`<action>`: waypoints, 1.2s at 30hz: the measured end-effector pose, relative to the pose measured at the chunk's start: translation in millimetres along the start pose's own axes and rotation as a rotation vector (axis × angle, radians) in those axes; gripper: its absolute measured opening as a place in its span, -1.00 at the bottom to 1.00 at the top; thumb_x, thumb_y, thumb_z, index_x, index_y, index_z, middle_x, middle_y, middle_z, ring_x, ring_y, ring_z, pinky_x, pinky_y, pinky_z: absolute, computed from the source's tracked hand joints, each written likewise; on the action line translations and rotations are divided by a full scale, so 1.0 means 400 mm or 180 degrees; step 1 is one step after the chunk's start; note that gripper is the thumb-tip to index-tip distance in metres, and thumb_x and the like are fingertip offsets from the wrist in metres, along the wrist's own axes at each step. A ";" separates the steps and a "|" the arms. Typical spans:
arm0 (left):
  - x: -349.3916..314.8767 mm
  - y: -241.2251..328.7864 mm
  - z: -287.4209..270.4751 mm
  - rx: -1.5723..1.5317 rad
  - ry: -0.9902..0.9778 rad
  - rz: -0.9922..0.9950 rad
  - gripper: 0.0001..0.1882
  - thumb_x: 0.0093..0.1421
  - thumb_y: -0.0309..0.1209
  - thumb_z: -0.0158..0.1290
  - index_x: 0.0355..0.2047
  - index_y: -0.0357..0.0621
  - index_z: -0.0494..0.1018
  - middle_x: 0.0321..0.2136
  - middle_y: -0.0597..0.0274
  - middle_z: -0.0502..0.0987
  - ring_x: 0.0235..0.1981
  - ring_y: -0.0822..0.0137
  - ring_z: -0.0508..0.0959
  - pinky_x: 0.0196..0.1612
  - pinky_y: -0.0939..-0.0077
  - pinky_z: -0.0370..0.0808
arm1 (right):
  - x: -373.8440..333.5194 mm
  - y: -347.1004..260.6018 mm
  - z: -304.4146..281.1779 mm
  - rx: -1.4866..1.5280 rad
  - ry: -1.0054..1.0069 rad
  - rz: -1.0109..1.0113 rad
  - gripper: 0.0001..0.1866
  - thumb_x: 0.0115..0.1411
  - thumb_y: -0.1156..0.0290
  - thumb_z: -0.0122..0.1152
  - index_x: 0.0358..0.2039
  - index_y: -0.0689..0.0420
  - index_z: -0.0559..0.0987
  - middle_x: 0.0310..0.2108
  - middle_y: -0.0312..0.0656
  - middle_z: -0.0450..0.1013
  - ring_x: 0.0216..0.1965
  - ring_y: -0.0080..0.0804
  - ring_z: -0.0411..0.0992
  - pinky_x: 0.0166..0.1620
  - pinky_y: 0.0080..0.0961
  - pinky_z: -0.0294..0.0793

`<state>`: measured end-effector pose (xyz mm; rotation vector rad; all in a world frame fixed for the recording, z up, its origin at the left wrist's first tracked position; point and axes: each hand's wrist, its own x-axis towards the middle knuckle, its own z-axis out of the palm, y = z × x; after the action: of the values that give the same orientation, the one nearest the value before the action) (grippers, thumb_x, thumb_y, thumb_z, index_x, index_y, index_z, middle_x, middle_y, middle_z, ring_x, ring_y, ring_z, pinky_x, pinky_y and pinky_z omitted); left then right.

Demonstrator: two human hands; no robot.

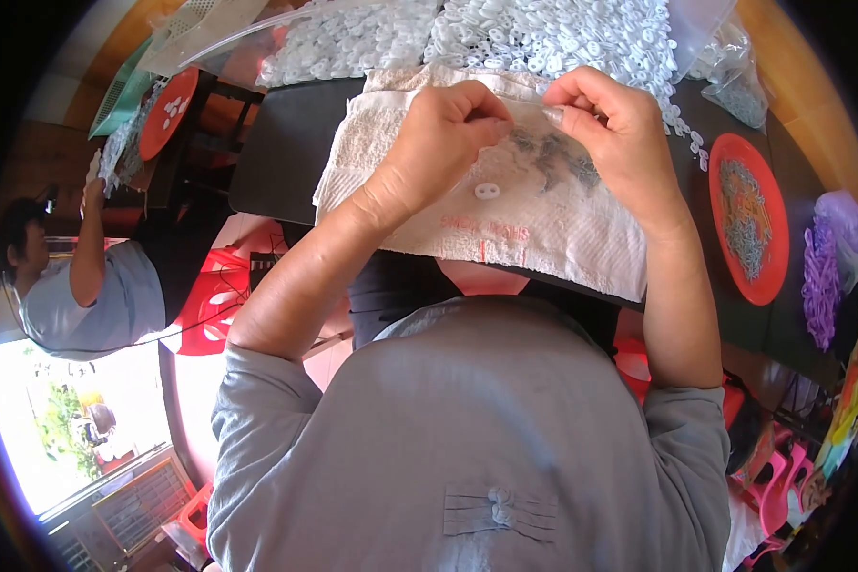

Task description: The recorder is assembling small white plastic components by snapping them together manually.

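Note:
Both of my hands are raised over a cream towel [582,243] spread on the dark table in front of me. My left hand [445,129] is closed in a pinch; anything between its fingertips is too small to make out. A short gap to its right, my right hand [612,122] also pinches thumb against forefinger, and its contents cannot be made out either. Below the hands, one small white oval piece with two holes [486,191] lies on the towel. A dark grey stain [553,157] marks the cloth between the hands.
Heaps of small white plastic pieces [553,38] cover the far side. At right, a red plate [780,253] holds thin grey and orange pieces, beside a purple bundle [820,286] and a clear bag [739,95]. Another person [95,296] works at left near a red plate [186,100].

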<state>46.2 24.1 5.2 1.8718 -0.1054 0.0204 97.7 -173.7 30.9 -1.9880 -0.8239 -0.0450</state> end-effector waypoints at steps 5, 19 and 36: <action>-0.026 -0.004 0.014 0.0910 -0.0327 0.0764 -0.90 0.10 -0.52 0.14 -0.37 -0.27 0.48 -0.52 0.33 0.46 -0.52 0.46 0.45 -0.43 0.53 0.44 | 0.003 0.010 0.001 -0.0035 0.0113 -0.0024 -0.91 0.11 0.64 0.12 -0.34 0.27 0.52 -0.53 -0.40 0.40 -0.46 -0.73 0.31 -0.38 -0.75 0.29; -0.008 0.026 0.000 -0.0666 -0.0430 -0.0429 -0.87 0.22 -0.42 0.10 -0.34 -0.25 0.47 -0.54 0.41 0.42 -0.56 0.58 0.36 -0.57 0.68 0.26 | -0.003 -0.012 0.000 0.0199 -0.0131 -0.0111 -0.88 0.10 0.65 0.13 -0.31 0.29 0.54 -0.46 -0.35 0.47 -0.40 -0.69 0.39 -0.30 -0.74 0.36; 0.045 -0.002 -0.099 0.0276 0.0704 0.0155 -0.88 0.11 -0.40 0.19 -0.44 -0.21 0.58 -0.62 0.43 0.48 -0.61 0.63 0.37 -0.58 0.74 0.28 | -0.006 -0.011 0.019 0.1134 0.0356 0.0254 -0.91 0.18 0.53 0.18 -0.30 0.21 0.57 -0.44 -0.38 0.47 -0.42 -0.70 0.40 -0.36 -0.74 0.32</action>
<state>65.6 60.9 17.4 1.9402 0.0025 0.2684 91.3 -167.6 29.2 -1.6642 -0.6310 0.0350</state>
